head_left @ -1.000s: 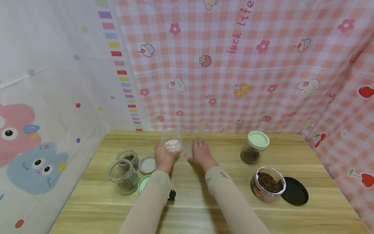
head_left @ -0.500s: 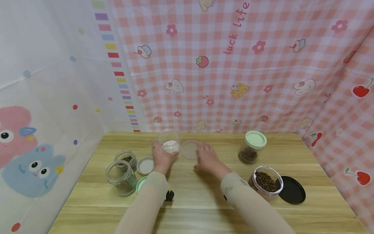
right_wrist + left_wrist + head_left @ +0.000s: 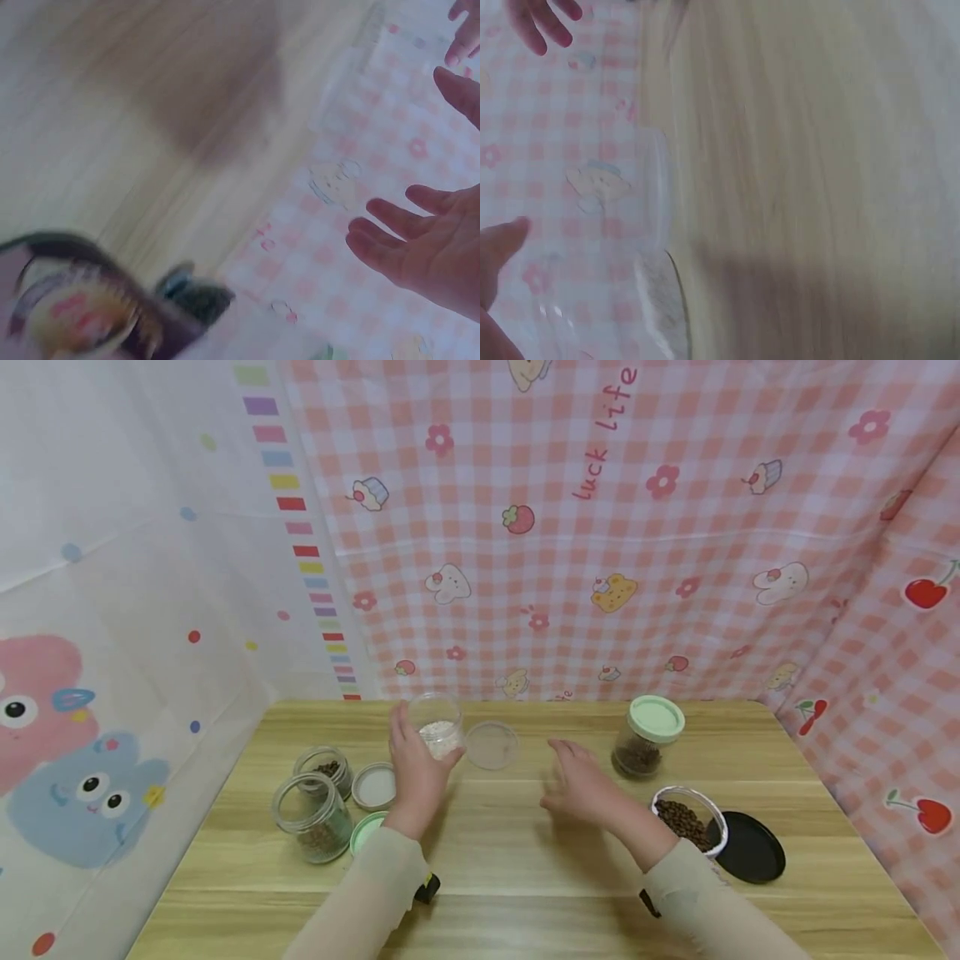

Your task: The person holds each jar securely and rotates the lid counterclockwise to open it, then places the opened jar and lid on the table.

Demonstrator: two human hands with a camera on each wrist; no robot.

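Observation:
A clear jar (image 3: 438, 727) with white grains in its bottom stands at the back of the table, left of centre. My left hand (image 3: 420, 770) is beside its near left side, fingers extended and thumb spread away. In the left wrist view the thumb (image 3: 501, 244) is apart from the jar. A clear round lid (image 3: 492, 745) lies flat just right of that jar. My right hand (image 3: 585, 783) hovers over the table right of the lid, fingers spread and nothing in them. The right wrist view shows its fingers (image 3: 397, 232) stretched out.
Two open glass jars (image 3: 315, 818) with dark contents stand at left, by a white-lined lid (image 3: 373, 786) and a green lid (image 3: 366, 832). At right are a green-lidded jar (image 3: 649, 737), an open jar of brown beans (image 3: 684, 824) partly behind my right forearm, and a black lid (image 3: 752, 848).
My right hand has left the clear lid and moved right and nearer, fingers spreading. My left hand has loosened from the jar of white grains, its fingers straightening.

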